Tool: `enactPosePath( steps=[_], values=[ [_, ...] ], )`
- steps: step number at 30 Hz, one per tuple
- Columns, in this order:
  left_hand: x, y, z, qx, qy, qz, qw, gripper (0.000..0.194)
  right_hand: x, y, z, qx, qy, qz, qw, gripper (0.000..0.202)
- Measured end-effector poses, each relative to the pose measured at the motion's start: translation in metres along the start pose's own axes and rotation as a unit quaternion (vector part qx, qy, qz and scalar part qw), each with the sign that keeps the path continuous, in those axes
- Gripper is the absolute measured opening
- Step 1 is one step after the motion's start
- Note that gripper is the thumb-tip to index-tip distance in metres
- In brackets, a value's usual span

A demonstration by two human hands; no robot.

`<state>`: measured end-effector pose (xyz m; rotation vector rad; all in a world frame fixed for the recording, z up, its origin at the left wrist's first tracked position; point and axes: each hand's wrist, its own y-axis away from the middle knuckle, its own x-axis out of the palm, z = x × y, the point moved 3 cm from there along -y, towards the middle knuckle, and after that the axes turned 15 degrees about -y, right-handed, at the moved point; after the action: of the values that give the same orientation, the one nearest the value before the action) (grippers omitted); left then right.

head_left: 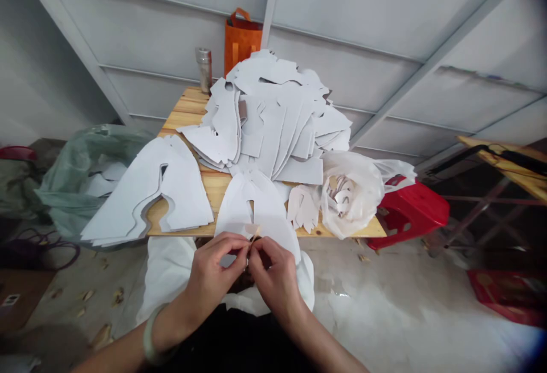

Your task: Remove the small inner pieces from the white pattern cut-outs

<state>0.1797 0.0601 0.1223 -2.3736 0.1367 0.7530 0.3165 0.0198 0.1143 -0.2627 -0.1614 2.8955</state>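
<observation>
My left hand (217, 267) and my right hand (274, 270) meet near the table's front edge, fingertips pinched close together. A small beige strip (255, 236) rises from between them; both hands seem to hold it. Just beyond lies a white cut-out sheet (231, 205) with a narrow slot, its lower part partly behind my hands. A big heap of white cut sheets (273, 117) covers the middle of the table. On the left rests a stack of arched white pieces (183, 191). Small pale pieces (304, 208) lie to the right, beside a white plastic bag (352, 191) containing scraps.
The wooden table (188, 108) also bears a metal tumbler (205, 70) and an orange bag (243, 42) at the back. A green plastic bag (68, 182) with white pieces stands left, a red stool (412, 208) right. White cloth (166, 267) hangs below the front edge.
</observation>
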Motion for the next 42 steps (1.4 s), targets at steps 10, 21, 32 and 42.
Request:
enactPosePath(
  steps=[10, 21, 32, 42],
  values=[
    [0.005, 0.007, -0.002, 0.024, -0.001, 0.005, 1.0, 0.018, -0.002, 0.001, 0.001, 0.059, -0.034, -0.001, 0.998, 0.023],
    [0.007, 0.002, 0.044, -0.436, 0.377, 0.121, 0.808, 0.024, -0.026, -0.008, -0.018, 0.207, -0.352, -0.005, 0.913, 0.025],
    [-0.006, 0.003, 0.032, -0.376, 0.229, 0.15, 0.885, 0.021, -0.027, 0.011, 0.012, -0.252, 0.09, -0.08, 0.96, 0.022],
    [-0.007, 0.001, 0.027, -0.371, 0.236, 0.203, 0.875, 0.024, -0.035, -0.003, 0.012, -0.152, -0.111, 0.022, 0.982, 0.062]
  ],
)
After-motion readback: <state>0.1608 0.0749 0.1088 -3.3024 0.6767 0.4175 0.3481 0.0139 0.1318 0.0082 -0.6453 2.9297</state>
